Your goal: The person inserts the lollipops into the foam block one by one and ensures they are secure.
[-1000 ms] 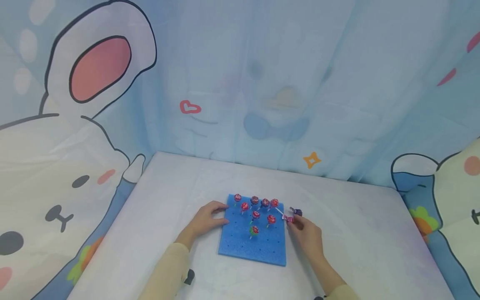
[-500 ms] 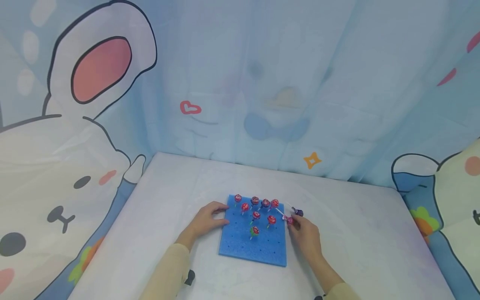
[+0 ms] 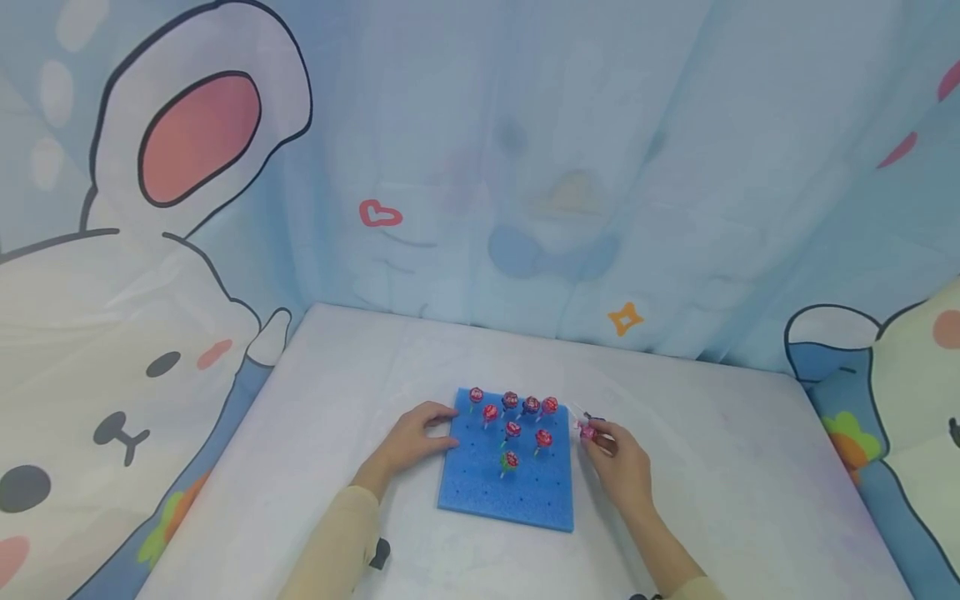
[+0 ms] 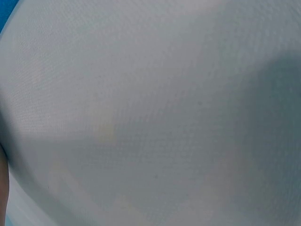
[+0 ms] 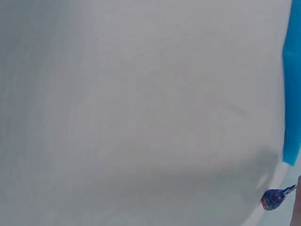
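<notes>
A blue foam board with small holes lies on the table, and several wrapped lollipops stand upright in its far half. My left hand rests against the board's left edge, fingers and thumb spread apart. Just off the right edge, my right hand pinches a pink-wrapped lollipop between thumb and fingers. Behind those fingers a dark purple lollipop lies on the table; the head view shows only a bit of it, while the right wrist view shows its wrapped head.
A white cloth covers the table around the board. Behind it hangs a light blue curtain with cartoon prints. The left wrist view holds mostly white cloth, with a corner of the foam board.
My right hand has shifted slightly right with the pink lollipop, and now covers most of the purple one. The left hand and the board have stayed put.
</notes>
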A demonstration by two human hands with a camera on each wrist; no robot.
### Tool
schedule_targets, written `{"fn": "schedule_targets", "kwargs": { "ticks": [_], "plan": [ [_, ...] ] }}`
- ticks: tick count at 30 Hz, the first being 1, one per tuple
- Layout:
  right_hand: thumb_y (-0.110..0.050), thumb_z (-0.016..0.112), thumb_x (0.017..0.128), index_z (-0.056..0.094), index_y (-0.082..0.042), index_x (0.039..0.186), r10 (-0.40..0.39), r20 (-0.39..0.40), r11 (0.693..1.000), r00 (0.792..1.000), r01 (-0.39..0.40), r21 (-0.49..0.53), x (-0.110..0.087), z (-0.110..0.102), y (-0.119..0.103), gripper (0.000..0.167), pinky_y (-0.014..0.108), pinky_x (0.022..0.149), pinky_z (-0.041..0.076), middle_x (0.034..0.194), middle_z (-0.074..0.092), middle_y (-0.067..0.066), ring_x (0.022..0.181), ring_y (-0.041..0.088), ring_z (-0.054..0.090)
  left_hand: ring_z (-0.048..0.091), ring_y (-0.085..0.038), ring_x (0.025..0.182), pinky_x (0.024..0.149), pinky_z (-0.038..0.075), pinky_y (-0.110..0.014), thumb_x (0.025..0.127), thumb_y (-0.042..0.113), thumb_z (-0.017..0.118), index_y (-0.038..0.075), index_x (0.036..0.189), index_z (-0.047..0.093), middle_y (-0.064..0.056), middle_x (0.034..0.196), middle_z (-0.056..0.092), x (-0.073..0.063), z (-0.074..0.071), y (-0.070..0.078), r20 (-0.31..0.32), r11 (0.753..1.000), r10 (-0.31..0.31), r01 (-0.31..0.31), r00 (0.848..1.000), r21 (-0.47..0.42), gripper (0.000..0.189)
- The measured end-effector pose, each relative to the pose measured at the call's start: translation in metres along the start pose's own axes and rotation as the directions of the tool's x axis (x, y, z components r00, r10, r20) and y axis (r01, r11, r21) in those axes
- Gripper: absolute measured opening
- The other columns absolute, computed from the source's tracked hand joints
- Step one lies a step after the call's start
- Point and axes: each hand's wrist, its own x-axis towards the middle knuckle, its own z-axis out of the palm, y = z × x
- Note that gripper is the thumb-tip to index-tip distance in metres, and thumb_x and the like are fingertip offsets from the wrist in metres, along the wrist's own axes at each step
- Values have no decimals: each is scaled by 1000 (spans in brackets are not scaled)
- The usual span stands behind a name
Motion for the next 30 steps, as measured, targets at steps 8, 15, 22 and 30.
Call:
{"fn": "schedule_targets", "kwargs": {
  "ticks": [8,15,22,30],
  "plan": [
    [-28,63,96,58,-11,131,6,-76,998,997,-1,70,-5,-2,-5,39,29,89,53,125,63,10,115,26,62,51,-20,127,108,41,-42,87,31,74,14,129,61,-1,130,60,0,0,0,-1,1000,6,-6,1000,-7,47],
    [-28,66,94,58,-13,134,6,-115,982,993,16,189,-8,-10,-18,43,5,83,44,129,62,8,118,24,60,52,-20,127,108,41,-41,87,31,74,14,130,61,-1,130,60,-1,0,2,-5,1000,-3,3,1000,-7,47],
    [-21,67,94,58,-15,135,-35,-90,955,995,60,291,-12,-12,-28,43,11,85,48,133,61,3,120,19,60,52,-20,127,108,41,-41,87,30,74,15,130,61,-1,131,60,-2,-1,4,-1,1000,-16,16,1000,-5,47],
    [-17,68,92,64,-15,130,-179,-58,950,982,188,248,-25,-10,-42,38,13,82,50,128,64,4,112,19,64,52,-21,126,108,41,-42,88,30,74,14,130,61,-1,130,60,-2,0,3,-1,1000,-5,5,1000,-4,47]
  ]
}}
